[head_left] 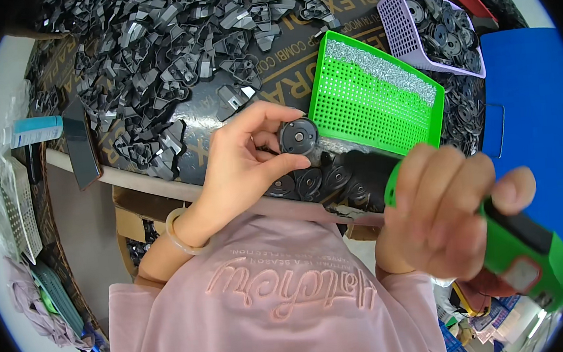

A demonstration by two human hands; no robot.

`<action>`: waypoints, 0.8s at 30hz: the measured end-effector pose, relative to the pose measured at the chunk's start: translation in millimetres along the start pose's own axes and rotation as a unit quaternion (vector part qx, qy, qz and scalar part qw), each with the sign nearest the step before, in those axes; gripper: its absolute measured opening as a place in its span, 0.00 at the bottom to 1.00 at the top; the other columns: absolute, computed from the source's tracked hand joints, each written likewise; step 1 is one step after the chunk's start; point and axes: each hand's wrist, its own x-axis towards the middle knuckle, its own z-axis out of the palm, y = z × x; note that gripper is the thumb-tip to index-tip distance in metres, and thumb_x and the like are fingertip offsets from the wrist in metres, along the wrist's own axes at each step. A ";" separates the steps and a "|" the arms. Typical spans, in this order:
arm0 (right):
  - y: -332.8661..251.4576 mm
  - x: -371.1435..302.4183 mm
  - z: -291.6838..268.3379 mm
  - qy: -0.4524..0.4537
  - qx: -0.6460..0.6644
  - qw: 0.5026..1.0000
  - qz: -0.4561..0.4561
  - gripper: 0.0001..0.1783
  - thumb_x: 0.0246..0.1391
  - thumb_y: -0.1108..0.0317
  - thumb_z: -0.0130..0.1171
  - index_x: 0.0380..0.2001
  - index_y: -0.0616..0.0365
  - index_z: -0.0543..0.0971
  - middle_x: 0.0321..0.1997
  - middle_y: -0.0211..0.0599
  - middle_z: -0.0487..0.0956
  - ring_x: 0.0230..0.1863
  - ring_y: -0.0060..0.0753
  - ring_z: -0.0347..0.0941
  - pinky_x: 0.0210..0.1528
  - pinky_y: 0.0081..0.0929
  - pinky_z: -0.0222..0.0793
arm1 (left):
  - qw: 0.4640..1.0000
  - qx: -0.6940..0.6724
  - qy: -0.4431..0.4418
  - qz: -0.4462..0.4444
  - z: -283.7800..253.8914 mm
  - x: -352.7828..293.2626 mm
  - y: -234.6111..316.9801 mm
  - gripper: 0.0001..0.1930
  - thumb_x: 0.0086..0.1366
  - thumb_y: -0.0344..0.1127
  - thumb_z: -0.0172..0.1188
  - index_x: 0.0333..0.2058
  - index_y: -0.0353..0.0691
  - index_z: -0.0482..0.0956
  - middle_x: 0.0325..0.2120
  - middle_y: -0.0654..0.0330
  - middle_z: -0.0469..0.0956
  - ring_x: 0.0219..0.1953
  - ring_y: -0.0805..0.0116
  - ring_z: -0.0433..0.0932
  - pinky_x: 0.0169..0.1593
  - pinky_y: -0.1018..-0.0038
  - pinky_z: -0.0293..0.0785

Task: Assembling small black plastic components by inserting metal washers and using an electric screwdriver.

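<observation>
L hand (253, 148) part-closed, pinching blk disc (299, 137) by rim, nr front edge of surface (293, 72). R hand (440, 213) wrapped round grn tool (533, 259), blurred. Risks: thin grip → disc cd slip/twist; careless swing cd knock grn tray (368, 106), spill silver screws (378, 66).

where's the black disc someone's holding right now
Near the middle of the head view, the black disc is pinched in the left hand, beside the green perforated tray's near left corner.
</observation>
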 end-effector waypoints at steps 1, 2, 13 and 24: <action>-4.2 -2.9 5.6 0.012 -0.008 1.000 0.014 0.15 0.63 0.67 0.59 0.49 0.50 0.66 0.23 0.25 0.68 0.21 0.22 0.63 0.28 0.27 0.62 | 1.000 0.002 -0.008 0.000 0.0 -0.5 -2.0 0.26 0.50 0.13 0.69 0.48 0.33 0.76 0.35 0.62 0.81 0.32 0.83 0.77 0.35 0.85 0.75; -5.8 -4.8 7.2 0.009 -0.005 1.000 0.014 0.15 0.63 0.67 0.59 0.49 0.50 0.66 0.23 0.25 0.68 0.21 0.22 0.63 0.28 0.27 0.62 | 1.000 0.004 -0.015 0.000 0.2 -1.3 -3.3 0.26 0.50 0.12 0.69 0.48 0.33 0.76 0.35 0.63 0.81 0.32 0.83 0.77 0.36 0.85 0.75; 1.5 -11.6 11.4 0.001 0.008 0.999 0.045 0.17 0.62 0.69 0.61 0.48 0.49 0.66 0.23 0.27 0.69 0.20 0.24 0.65 0.28 0.28 0.63 | 0.999 -0.003 -0.026 -0.022 4.6 -8.5 7.0 0.24 0.50 0.13 0.69 0.47 0.34 0.77 0.33 0.64 0.80 0.31 0.84 0.77 0.34 0.84 0.79; 7.6 -14.4 14.6 0.009 0.055 0.997 0.046 0.18 0.57 0.68 0.67 0.39 0.50 0.65 0.21 0.28 0.70 0.18 0.26 0.66 0.26 0.29 0.63 | 0.996 0.085 -0.001 -0.041 4.9 -18.3 15.6 0.23 0.48 0.17 0.71 0.45 0.35 0.79 0.21 0.67 0.75 0.22 0.85 0.71 0.26 0.83 0.69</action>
